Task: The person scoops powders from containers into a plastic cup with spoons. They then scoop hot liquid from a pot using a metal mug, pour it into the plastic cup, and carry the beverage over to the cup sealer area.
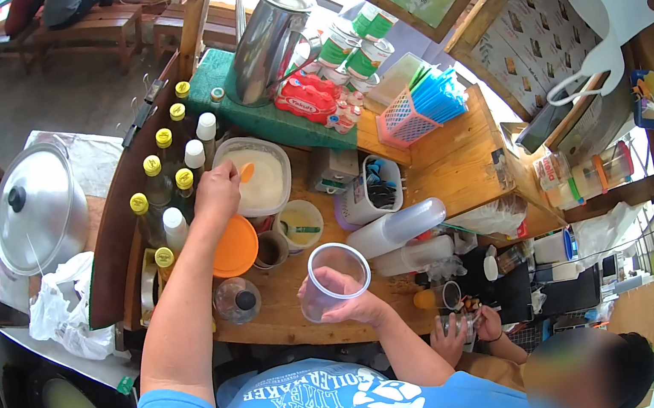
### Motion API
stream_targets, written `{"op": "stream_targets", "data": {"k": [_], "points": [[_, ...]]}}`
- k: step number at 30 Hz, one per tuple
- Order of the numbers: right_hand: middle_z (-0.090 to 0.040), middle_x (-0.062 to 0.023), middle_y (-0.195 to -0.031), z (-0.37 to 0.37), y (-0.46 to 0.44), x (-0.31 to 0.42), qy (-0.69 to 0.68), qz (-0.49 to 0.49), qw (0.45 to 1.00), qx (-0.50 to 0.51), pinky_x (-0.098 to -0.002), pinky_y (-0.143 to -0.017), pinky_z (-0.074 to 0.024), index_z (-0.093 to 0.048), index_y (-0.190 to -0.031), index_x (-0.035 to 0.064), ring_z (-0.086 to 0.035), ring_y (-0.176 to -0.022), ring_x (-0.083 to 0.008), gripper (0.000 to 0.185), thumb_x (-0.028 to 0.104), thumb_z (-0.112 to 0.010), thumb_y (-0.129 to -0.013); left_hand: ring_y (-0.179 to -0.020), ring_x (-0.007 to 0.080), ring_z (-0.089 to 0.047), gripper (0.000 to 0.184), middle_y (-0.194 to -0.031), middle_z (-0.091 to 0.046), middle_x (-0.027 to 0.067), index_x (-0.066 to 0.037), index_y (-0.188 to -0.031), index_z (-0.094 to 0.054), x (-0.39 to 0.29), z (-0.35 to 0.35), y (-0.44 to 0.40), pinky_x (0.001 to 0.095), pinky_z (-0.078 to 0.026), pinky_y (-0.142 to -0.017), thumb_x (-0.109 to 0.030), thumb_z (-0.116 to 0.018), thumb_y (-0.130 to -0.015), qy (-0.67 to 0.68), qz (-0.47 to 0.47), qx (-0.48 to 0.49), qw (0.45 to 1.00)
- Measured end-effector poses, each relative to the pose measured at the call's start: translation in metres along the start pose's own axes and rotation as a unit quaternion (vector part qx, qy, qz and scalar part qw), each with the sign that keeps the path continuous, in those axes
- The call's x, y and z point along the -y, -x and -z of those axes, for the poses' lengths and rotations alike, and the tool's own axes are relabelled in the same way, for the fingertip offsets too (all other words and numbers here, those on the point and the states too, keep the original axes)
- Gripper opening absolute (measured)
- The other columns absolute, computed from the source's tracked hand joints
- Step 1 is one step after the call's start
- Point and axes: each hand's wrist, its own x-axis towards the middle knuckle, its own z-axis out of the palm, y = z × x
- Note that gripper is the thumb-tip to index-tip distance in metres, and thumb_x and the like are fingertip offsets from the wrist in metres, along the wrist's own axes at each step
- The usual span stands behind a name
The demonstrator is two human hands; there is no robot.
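Note:
My left hand (217, 195) is closed on an orange spoon (247, 171), whose bowl is over a square clear tub (288, 178) of pale, cream-coloured contents. I cannot tell whether the spoon touches them. Lower down, my right hand (353, 305) grips a clear plastic cup (337, 271), tilted with its wide rim toward me; it looks empty. Between my hands are an orange lid (234, 247), a dark cup (270, 250) and a round tub (301, 224) with a green-handled utensil in it.
Yellow-capped bottles (157, 180) line the left edge. A metal jug (270, 45) stands on a green box (209, 94) at the back. Stacked clear cups (400, 228) lie right of my cup, below a basket of blue straws (408, 119). A co-worker's hands (456, 331) work at lower right.

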Motion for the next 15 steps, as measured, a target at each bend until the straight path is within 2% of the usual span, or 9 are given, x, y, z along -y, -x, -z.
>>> {"op": "stream_targets", "data": {"k": [1,2,6,15], "points": [[-0.057,-0.002,-0.123,-0.001,0.001,-0.002,0.0,0.006,1.0,-0.017,-0.0331,-0.106,-0.0395,-0.049,-0.128,0.0106,-0.053,-0.119,-0.0158,0.07,0.01,-0.087,-0.069,-0.08,0.0418,-0.064,0.012,-0.079,-0.065,0.0217,-0.003,-0.089,-0.063,0.002,0.0,0.001,0.0481,-0.05,-0.07,-0.015,-0.059,-0.09,-0.002,0.001,0.001,1.0],[-0.057,-0.0036,-0.122,-0.005,0.002,0.0,0.007,0.005,0.999,-0.038,-0.0361,-0.108,-0.0385,-0.049,-0.129,0.0112,-0.052,-0.122,-0.0188,0.071,0.013,-0.087,-0.069,-0.08,0.0417,-0.064,0.012,-0.079,-0.066,0.0215,-0.003,-0.089,-0.063,0.001,0.0,0.001,0.0481,-0.05,-0.07,-0.015,-0.06,-0.09,-0.002,-0.004,0.0,1.0],[-0.057,-0.0038,-0.124,-0.007,0.002,-0.005,0.043,0.019,0.995,-0.09,-0.0353,-0.107,-0.0406,-0.047,-0.132,0.0107,-0.053,-0.122,-0.018,0.074,0.015,-0.088,-0.071,-0.08,0.0416,-0.064,0.012,-0.079,-0.066,0.0211,-0.003,-0.089,-0.063,0.005,-0.003,0.0,0.0482,-0.05,-0.071,-0.015,-0.061,-0.089,0.005,-0.01,-0.003,1.0],[-0.057,-0.0049,-0.124,-0.009,-0.007,-0.02,0.048,0.039,0.99,-0.13,-0.034,-0.104,-0.0443,-0.047,-0.133,0.0096,-0.055,-0.119,-0.0171,0.073,0.013,-0.088,-0.072,-0.084,0.0424,-0.064,0.015,-0.084,-0.067,0.0231,-0.004,-0.093,-0.067,0.01,-0.004,0.002,0.048,-0.051,-0.073,-0.016,-0.059,-0.09,0.006,-0.007,-0.004,1.0]]}}
